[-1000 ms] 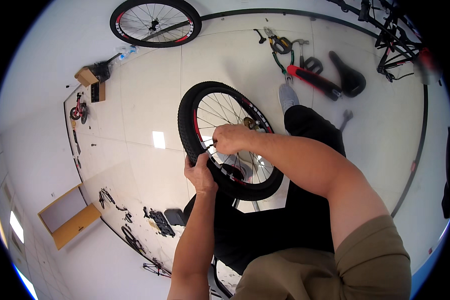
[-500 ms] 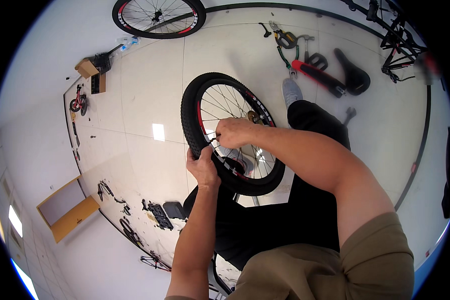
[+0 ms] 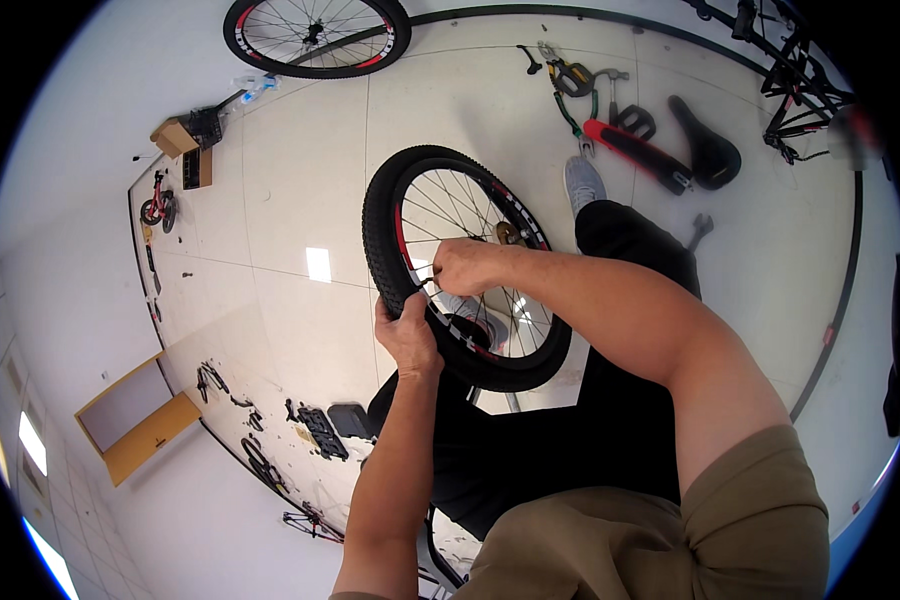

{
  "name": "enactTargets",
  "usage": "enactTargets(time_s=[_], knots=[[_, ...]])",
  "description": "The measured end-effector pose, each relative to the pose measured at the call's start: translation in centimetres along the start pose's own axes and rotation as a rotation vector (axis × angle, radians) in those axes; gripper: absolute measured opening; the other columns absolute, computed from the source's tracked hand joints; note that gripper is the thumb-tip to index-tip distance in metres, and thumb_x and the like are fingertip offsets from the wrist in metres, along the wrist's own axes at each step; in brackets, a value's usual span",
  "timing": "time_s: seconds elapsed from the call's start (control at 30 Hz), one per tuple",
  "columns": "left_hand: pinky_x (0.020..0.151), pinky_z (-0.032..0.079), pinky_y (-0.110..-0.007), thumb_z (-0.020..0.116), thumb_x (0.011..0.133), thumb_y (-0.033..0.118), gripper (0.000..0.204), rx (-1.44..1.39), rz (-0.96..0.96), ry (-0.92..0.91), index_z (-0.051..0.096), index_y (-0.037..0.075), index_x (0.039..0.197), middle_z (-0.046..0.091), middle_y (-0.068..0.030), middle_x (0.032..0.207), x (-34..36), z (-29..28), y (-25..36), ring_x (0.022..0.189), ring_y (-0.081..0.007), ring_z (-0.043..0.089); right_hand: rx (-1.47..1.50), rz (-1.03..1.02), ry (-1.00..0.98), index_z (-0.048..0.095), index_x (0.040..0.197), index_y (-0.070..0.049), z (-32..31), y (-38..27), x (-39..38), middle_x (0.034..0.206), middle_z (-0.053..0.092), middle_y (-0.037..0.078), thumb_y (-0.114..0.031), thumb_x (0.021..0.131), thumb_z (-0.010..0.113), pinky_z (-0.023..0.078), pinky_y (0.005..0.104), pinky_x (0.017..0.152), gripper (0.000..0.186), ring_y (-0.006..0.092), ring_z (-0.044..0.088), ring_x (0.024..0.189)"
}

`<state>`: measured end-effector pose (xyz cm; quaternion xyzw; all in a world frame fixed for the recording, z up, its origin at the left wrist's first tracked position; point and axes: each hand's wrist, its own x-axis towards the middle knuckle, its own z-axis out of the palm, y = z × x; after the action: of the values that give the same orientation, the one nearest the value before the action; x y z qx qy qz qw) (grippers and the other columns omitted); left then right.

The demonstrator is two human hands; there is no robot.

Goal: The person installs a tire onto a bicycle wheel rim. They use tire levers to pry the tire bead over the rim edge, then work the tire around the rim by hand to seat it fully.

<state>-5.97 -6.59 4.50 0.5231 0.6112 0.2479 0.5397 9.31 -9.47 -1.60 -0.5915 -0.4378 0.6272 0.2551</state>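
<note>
A bicycle wheel (image 3: 378, 205) with a black knobby tyre and a black, red and white rim stands tilted between my legs. My left hand (image 3: 408, 338) is closed round the near left part of the tyre, thumb on top. Reaching through across the spokes, my right hand (image 3: 470, 265) is closed in a pinch just inside the rim. Between its fingertips and the rim shows a small dark stem-like piece (image 3: 427, 281); its exact kind is too small to tell. Part of the hub and several spokes are hidden behind my right hand and forearm.
At the right on the floor lie a black saddle (image 3: 705, 150), a red and black bar-shaped part (image 3: 635, 155), a hammer (image 3: 612, 90), pedals and a wrench (image 3: 704, 230). Another wheel (image 3: 395, 45) leans at the far wall. A black toolbox tray (image 3: 322, 432) lies lower left.
Almost nothing differs. Both hands keep their places on the wheel, with only a very slight shift of the right hand and arm.
</note>
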Motion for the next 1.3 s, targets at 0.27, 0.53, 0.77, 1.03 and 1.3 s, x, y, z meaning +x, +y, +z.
enactTargets(time_s=[0.27,0.53,0.77,1.03,1.3], knots=[[0.063,0.050,-0.030,0.069,0.080,0.005,0.027,0.011,0.004,-0.003,0.060,-0.001,0.104,0.062,-0.0043,0.086,0.2,0.1,0.1,0.071,-0.0154,0.058,0.091,0.116,-0.042,0.070,0.083,-0.002,-0.8,-1.0,-1.0,0.068,0.067,0.011,-0.010,0.085,0.050,0.044,0.0370,0.044,0.021,0.0206,0.060,0.053],[0.065,0.047,-0.028,0.067,0.079,0.003,0.025,0.006,-0.023,0.008,0.060,-0.002,0.102,0.062,-0.0029,0.086,0.2,0.4,0.8,0.071,-0.0129,0.055,0.131,0.118,-0.071,0.070,0.086,-0.002,-1.0,-0.7,-0.9,0.068,0.067,0.009,-0.010,0.090,0.050,0.042,0.0359,0.041,0.023,0.0193,0.058,0.050],[0.065,0.047,-0.028,0.067,0.079,0.004,0.025,0.005,-0.031,0.015,0.060,-0.002,0.103,0.062,-0.0030,0.086,0.2,0.6,0.8,0.071,-0.0130,0.055,0.169,0.124,-0.062,0.071,0.090,-0.002,-0.7,-0.6,-0.6,0.068,0.067,0.009,-0.011,0.092,0.050,0.041,0.0351,0.042,0.023,0.0184,0.057,0.049],[0.061,0.050,-0.030,0.069,0.080,0.006,0.027,0.010,-0.004,0.005,0.060,-0.001,0.104,0.062,-0.0046,0.084,0.6,0.1,0.1,0.068,-0.0155,0.058,0.211,0.128,-0.057,0.071,0.092,-0.002,-0.4,-0.5,-0.5,0.067,0.065,0.008,-0.015,0.094,0.053,0.040,0.0350,0.042,0.023,0.0174,0.055,0.048],[0.060,0.049,-0.030,0.069,0.081,0.005,0.026,-0.014,0.017,-0.007,0.061,-0.001,0.104,0.062,-0.0042,0.084,0.5,0.5,0.5,0.068,-0.0149,0.057,0.177,-0.049,0.065,0.074,0.101,0.000,0.5,0.6,-0.3,0.082,0.073,0.019,-0.018,0.093,0.056,0.054,0.0432,0.068,0.027,0.0310,0.070,0.072]])
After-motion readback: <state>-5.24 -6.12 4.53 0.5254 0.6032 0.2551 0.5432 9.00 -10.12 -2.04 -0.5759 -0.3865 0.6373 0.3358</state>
